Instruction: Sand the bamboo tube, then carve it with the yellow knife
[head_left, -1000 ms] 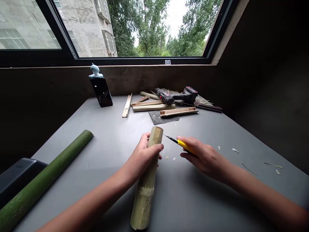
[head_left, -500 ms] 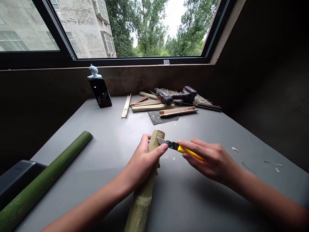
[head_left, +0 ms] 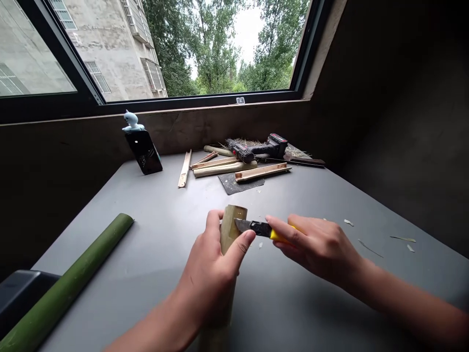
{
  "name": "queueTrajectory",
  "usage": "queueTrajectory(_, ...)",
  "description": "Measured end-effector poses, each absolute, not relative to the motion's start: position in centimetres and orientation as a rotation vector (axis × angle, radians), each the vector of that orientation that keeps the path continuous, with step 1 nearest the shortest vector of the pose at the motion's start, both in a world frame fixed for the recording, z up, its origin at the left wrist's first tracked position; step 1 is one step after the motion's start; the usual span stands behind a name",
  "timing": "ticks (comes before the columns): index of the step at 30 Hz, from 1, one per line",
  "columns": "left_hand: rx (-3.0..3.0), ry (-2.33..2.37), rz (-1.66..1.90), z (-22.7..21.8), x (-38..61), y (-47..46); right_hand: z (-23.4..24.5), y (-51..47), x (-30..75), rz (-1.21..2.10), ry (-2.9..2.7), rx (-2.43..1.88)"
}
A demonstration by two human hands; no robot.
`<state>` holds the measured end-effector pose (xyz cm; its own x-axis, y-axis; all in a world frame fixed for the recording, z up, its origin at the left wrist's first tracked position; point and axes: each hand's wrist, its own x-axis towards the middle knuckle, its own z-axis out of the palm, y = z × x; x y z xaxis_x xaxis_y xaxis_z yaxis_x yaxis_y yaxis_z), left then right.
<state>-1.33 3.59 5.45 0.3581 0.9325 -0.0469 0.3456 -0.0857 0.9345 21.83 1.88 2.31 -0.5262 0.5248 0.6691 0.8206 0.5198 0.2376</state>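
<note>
My left hand (head_left: pixel 214 266) is wrapped round a pale, peeled bamboo piece (head_left: pixel 231 222), holding its far end tilted up off the grey table (head_left: pixel 300 303). My right hand (head_left: pixel 317 244) grips a yellow utility knife (head_left: pixel 261 229). The blade lies against the bamboo's right side near the top rim, just above my left thumb. The lower part of the bamboo is hidden behind my left hand and wrist.
A long green bamboo pole (head_left: pixel 69 286) lies at the left by a black object (head_left: pixel 18 300). At the back are split bamboo strips (head_left: pixel 223 166), sandpaper (head_left: pixel 240 183), a cordless drill (head_left: pixel 256 146) and a propped phone (head_left: pixel 143 151). Shavings (head_left: pixel 366 247) are scattered at the right.
The knife moved left from beside the bamboo until its blade met the top edge. My left hand raised the bamboo more upright. The view tipped down a little.
</note>
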Motion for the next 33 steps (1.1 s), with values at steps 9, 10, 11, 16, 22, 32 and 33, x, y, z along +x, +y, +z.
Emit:
queueTrajectory(9, 1.606, 1.197, 0.806, 5.1, -1.0, 5.2, 1.7, 2.8, 20.4, -0.842, -2.137, -1.178)
queueTrajectory(10, 1.61, 1.209, 0.814, 5.2, -0.9, 5.2, 1.7, 3.1, 20.2, -0.846, -2.125, -1.188)
queueTrajectory(11, 1.617, 1.22, 0.821, 5.4, -0.8, 5.1, 1.8, 3.4, 20.2, -0.851, -2.107, -1.203)
queueTrajectory(16, 1.684, 1.159, 0.769, 5.8, 0.1, 4.6, 3.7, 5.7, 23.4, -0.837, -1.837, -1.434)
queueTrajectory(22, 1.466, 1.112, 0.723, 4.7, -0.7, 6.1, 4.7, 5.2, 26.6, -0.281, -1.656, -1.499)
queueTrajectory(32, 1.492, 1.029, 0.696, 4.9, -0.9, 5.9, 2.6, 2.9, 21.9, -0.055, -2.118, -1.189)
queueTrajectory(33, 1.502, 1.021, 0.688, 4.9, -0.9, 5.8, 2.5, 2.8, 21.8, -0.06, -2.136, -1.171)
